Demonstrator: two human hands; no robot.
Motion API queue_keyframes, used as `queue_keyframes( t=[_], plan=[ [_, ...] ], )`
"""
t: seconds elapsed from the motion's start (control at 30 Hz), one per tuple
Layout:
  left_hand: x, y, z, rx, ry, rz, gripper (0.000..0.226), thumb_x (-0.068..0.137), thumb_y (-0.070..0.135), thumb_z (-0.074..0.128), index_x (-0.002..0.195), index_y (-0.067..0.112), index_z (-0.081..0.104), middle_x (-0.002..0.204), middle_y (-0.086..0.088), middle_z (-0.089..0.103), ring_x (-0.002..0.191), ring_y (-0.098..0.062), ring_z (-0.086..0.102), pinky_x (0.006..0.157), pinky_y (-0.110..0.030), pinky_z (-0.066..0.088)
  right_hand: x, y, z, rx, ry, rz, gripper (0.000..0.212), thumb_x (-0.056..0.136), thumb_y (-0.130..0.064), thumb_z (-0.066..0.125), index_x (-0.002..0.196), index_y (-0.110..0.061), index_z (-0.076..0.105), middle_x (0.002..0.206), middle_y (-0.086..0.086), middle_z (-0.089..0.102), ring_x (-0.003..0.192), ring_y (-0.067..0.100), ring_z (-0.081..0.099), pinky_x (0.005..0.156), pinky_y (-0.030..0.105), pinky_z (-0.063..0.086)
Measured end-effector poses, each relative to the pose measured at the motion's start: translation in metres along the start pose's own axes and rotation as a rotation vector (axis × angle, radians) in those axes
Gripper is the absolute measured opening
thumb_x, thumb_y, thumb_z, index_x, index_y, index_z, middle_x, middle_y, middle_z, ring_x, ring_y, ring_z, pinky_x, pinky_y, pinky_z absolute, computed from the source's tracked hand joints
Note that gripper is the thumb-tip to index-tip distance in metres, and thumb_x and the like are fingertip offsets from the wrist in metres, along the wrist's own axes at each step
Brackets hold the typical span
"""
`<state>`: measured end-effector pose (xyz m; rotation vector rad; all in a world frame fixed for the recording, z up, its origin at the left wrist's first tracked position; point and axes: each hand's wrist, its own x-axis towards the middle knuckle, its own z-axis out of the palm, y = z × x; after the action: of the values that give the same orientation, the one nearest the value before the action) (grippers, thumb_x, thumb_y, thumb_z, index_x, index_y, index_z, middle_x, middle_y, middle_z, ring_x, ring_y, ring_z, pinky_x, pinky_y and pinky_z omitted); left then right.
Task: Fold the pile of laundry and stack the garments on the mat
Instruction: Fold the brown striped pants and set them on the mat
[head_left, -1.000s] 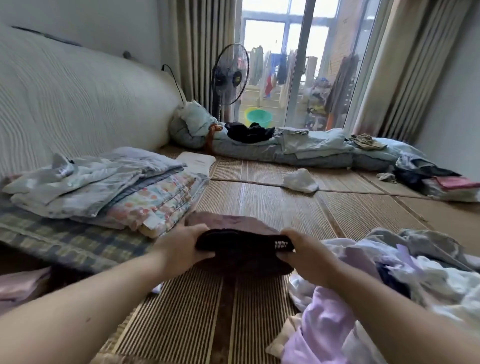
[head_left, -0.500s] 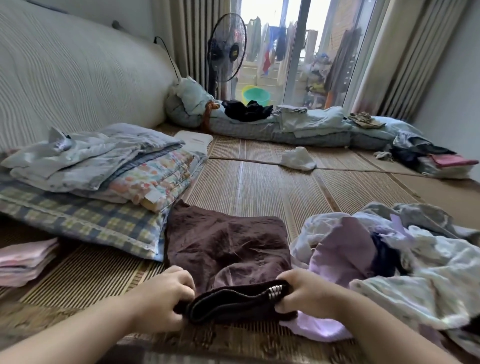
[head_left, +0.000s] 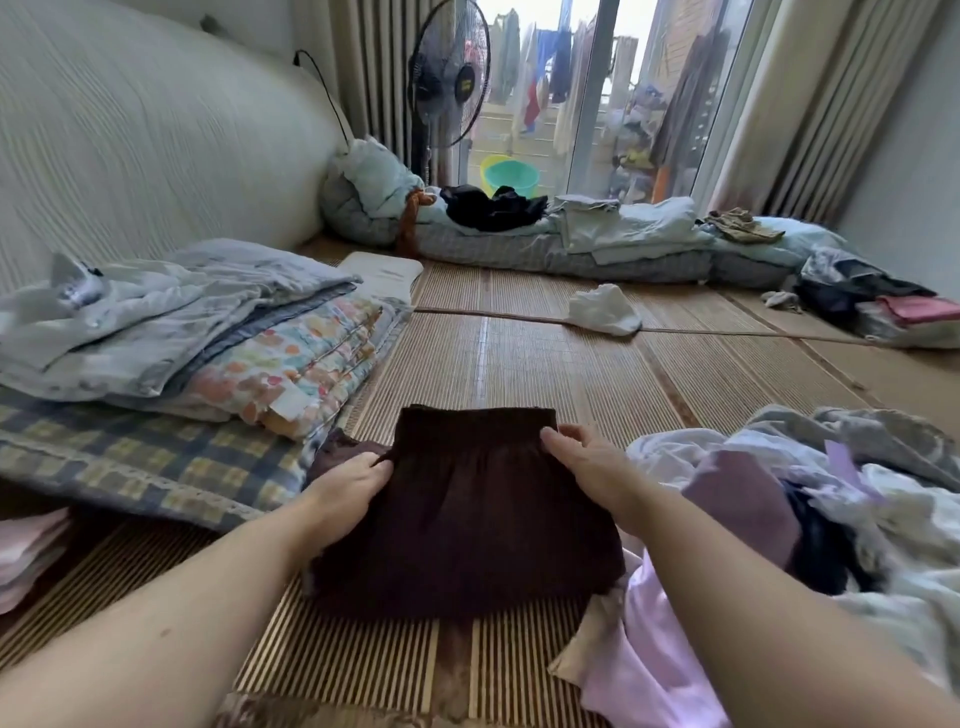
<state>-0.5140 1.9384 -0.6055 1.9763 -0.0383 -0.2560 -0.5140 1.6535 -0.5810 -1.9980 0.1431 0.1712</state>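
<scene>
A dark brown garment (head_left: 467, 509) lies folded over on the bamboo mat (head_left: 545, 374) right in front of me, its waistband edge at the far side. My left hand (head_left: 348, 499) grips its left edge with curled fingers. On the right edge, near the waistband corner, my right hand (head_left: 587, 462) holds the fabric, thumb on top. The unfolded laundry pile (head_left: 810, 514), with lilac, white and grey pieces, lies to the right, touching the brown garment.
Folded bedding (head_left: 171, 338) is stacked on a checked cushion at the left. Pink folded clothes (head_left: 26, 556) lie at the left edge. A white cloth (head_left: 602, 309) lies mid-mat. Quilts (head_left: 571, 239), a fan (head_left: 449, 73) and more clothes (head_left: 878, 301) line the far side.
Both hands carried the near end of the brown garment away from me and laid it over the rest, folding it in half. The camera tilted slightly.
</scene>
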Motion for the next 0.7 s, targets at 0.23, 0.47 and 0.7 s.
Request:
queue_keyframes(
  t=[0.23, 0.47, 0.7],
  plan=[
    [0.037, -0.016, 0.001, 0.533, -0.016, -0.057, 0.082, 0.078, 0.027, 0.066, 0.147, 0.030, 0.022, 0.131, -0.009, 0.053, 0.112, -0.020, 0.056, 0.089, -0.027, 0.045, 0.026, 0.039, 0.021, -0.627, 0.092, 0.027, 0.069, 0.085, -0.017, 0.056, 0.145, -0.037, 0.030, 0.132, 0.002, 0.056, 0.121, 0.024, 0.052, 0.105, 0.040, 0.040],
    [0.030, -0.059, 0.004, 1.095, -0.327, 0.015, 0.056, 0.095, 0.047, 0.036, 0.148, 0.046, 0.019, 0.162, 0.003, 0.002, 0.147, -0.023, 0.013, 0.117, -0.045, 0.019, 0.000, 0.049, 0.089, -0.946, 0.009, -0.280, 0.051, 0.091, -0.057, 0.029, 0.138, -0.040, 0.041, 0.148, -0.008, 0.041, 0.141, 0.019, 0.026, 0.111, 0.059, 0.005],
    [-0.009, -0.047, 0.024, 1.091, -0.384, 0.074, 0.061, 0.090, 0.059, 0.028, 0.147, 0.035, 0.031, 0.151, -0.002, 0.039, 0.136, -0.026, 0.036, 0.113, -0.039, 0.029, 0.016, 0.066, 0.062, -1.179, -0.171, -0.063, 0.056, 0.092, -0.062, 0.035, 0.144, -0.045, 0.027, 0.161, -0.009, 0.013, 0.148, 0.027, -0.007, 0.104, 0.068, -0.014]
  ],
)
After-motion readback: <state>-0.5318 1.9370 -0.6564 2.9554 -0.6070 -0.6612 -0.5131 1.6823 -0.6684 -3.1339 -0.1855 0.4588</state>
